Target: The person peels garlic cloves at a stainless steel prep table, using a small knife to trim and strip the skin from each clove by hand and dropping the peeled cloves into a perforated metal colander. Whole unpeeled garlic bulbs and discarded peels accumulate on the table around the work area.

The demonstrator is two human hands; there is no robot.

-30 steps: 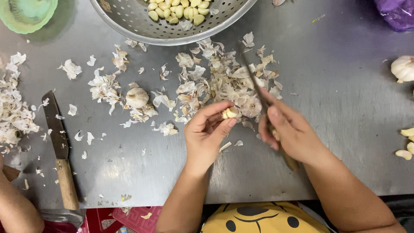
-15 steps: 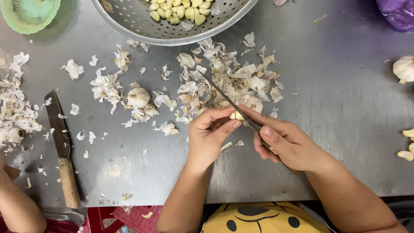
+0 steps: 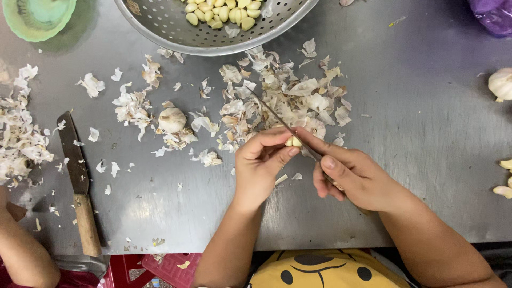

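My right hand [image 3: 354,178] covers the handle of my knife [image 3: 277,117], and my left hand [image 3: 261,162] hides most of the garlic clove [image 3: 293,141]. The top edge of the frame cuts off the colander [image 3: 176,29] and the green bowl [image 3: 37,18]; the right edge clips a garlic bulb [image 3: 501,84].

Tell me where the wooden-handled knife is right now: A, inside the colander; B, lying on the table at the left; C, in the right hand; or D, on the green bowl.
B: the wooden-handled knife lies flat on the table at the left, apart from both hands; the right hand holds a different, thin blade against the garlic clove pinched in the left hand.
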